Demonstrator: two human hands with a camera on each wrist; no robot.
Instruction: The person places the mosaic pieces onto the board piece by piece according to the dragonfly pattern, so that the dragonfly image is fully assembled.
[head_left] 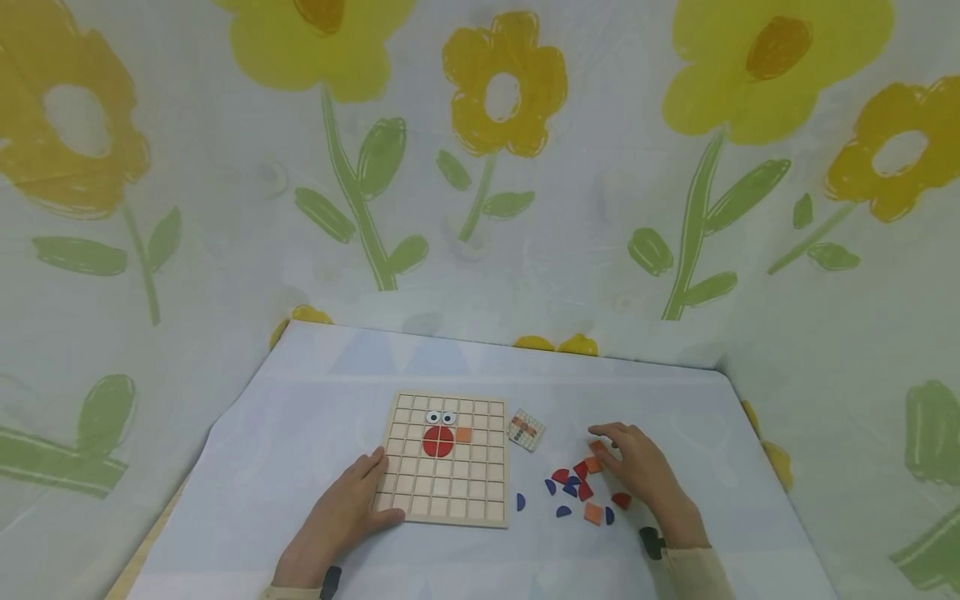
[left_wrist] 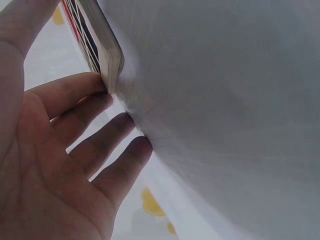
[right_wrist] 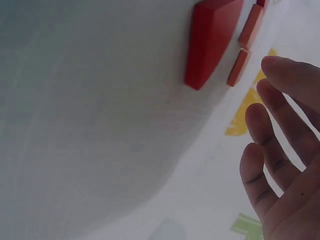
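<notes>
A wooden grid board lies on the table, bearing two eye pieces, a red disc of quarter pieces and an orange square. My left hand rests at its lower left corner, fingers along the left side and thumb by the near edge. In the left wrist view, extended fingertips touch the board's edge. My right hand hovers with loosely bent fingers beside loose orange squares. The right wrist view has nothing between its fingers; a red quarter piece is near.
A small pattern card lies just right of the board. Several blue half-discs, red quarter pieces and another orange square are scattered between board and right hand. A flower-printed curtain surrounds the white table.
</notes>
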